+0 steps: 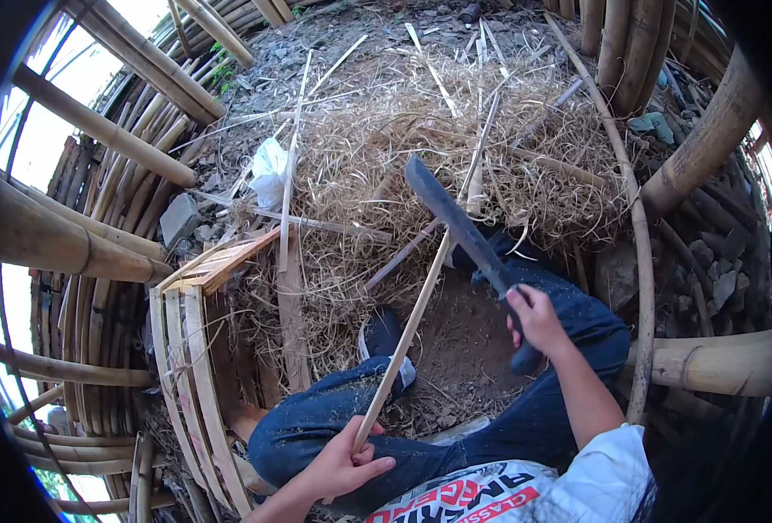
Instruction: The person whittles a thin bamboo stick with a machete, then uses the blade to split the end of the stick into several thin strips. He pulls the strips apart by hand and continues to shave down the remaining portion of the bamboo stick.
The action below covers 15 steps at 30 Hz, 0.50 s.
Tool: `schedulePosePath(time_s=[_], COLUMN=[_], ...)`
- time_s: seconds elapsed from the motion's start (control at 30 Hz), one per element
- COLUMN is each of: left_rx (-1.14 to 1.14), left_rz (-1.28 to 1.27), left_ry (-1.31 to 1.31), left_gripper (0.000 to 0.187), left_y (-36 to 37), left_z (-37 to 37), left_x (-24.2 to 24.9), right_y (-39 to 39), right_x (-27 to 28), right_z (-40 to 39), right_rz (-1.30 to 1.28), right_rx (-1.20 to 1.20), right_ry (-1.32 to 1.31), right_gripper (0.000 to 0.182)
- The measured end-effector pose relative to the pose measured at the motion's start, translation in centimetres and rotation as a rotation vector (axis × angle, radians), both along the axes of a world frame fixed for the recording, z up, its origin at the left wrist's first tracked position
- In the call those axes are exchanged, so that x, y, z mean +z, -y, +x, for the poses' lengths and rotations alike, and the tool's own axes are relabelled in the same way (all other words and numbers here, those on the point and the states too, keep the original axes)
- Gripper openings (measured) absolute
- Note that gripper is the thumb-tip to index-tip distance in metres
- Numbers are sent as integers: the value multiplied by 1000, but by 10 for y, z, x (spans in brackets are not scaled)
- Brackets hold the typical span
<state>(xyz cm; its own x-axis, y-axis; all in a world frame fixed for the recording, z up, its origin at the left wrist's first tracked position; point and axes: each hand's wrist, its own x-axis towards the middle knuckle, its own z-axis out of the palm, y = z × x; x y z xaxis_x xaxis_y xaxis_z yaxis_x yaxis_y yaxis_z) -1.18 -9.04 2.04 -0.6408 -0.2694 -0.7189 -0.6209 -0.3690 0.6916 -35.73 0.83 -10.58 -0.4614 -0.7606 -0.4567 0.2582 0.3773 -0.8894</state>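
Observation:
My right hand (536, 321) is closed round the dark handle of a machete (460, 224), whose long blade points up and to the left. The blade crosses a long thin bamboo strip (412, 324) near the middle of the view. Low in the view, my left hand (345, 462) is wrapped round the near end of that strip, above my bent leg in blue jeans. The strip runs up and away from me over the shavings.
A heap of curly shavings (360, 166) covers the ground ahead, with loose strips on it. Split bamboo slats (196, 349) stand at the left by a white plastic bag (269, 174). Thick bamboo poles (102, 131) rise on both sides. A long pole (632, 209) lies at right.

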Motion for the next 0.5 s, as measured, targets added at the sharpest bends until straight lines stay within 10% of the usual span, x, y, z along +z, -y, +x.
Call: schedulePosePath(time_s=[0.5], left_rx=[-32], left_rz=[-65], left_ry=[8], left_gripper=[42], left_y=[1], left_z=[1], left_x=[1], right_y=[0], right_x=[5], right_z=[31], right_rz=[38], right_rx=[-25], right_ry=[38], right_gripper=[30])
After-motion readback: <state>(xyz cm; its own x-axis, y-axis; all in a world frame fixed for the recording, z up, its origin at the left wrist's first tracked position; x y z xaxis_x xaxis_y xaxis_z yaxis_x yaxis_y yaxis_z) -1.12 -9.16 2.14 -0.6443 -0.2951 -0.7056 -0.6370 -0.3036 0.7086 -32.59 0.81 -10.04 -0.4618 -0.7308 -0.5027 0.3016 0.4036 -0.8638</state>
